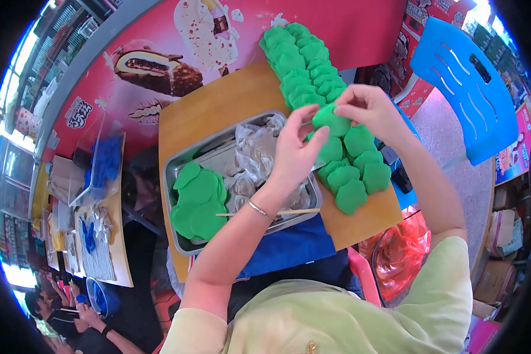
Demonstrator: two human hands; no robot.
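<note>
Between my hands, above the table, is a soft green piece point(331, 122) with a folded surface. My right hand point(369, 112) pinches its upper edge between thumb and fingers. At its left edge are the thumb and fingertips of my left hand point(298, 144), curled around that side. Below and beyond my hands lie overlapping rows of green puffed pieces point(351, 197), running to the far table edge. Under my left forearm stands a metal tray point(184, 154). It holds flat green rounds point(197, 194), clear plastic bags point(256, 147) with greyish-brown contents, and a thin wooden stick point(295, 211) across its near side.
The wooden table point(200, 94) meets a pink printed panel point(141, 76). A blue plastic chair point(469, 88) stands at the right, with a red plastic bag point(398, 259) below the table's right corner. Another table point(124, 236) is at the left; another person's hands point(88, 315) are at lower left.
</note>
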